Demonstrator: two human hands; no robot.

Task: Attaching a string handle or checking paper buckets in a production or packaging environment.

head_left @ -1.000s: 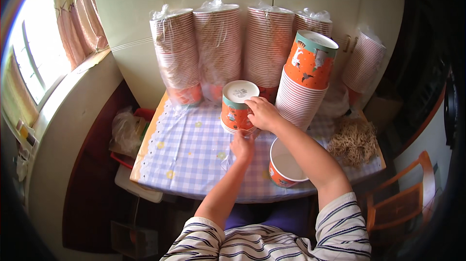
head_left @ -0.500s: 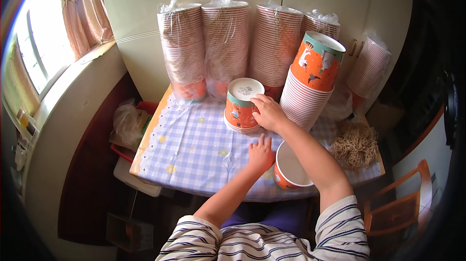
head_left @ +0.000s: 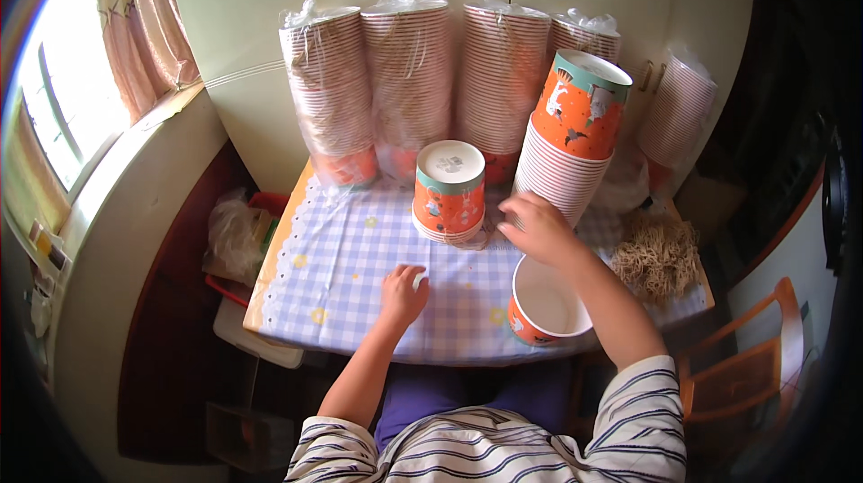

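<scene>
Orange paper with a green band covers the short stack of upside-down round cups (head_left: 449, 204), which stands near the middle of the blue-and-white checked tablecloth (head_left: 351, 281). The right hand (head_left: 538, 228) is just to the right of it, apart from it, and in front of the tall leaning stack of nested orange paper cups (head_left: 564, 164); its fingers are bent with a narrow gap, and I cannot tell whether they hold something. The left hand (head_left: 404, 296) is above the cloth, nearer to the person, with fingers loosely curved, thumb apart, nothing visible between them. One upright orange paper cup with white inside (head_left: 548, 301) stands partly under the right forearm. Farther right lies a tangled beige string bundle (head_left: 658, 260). Behind are tall cup stacks in clear plastic bags (head_left: 409, 92).
</scene>
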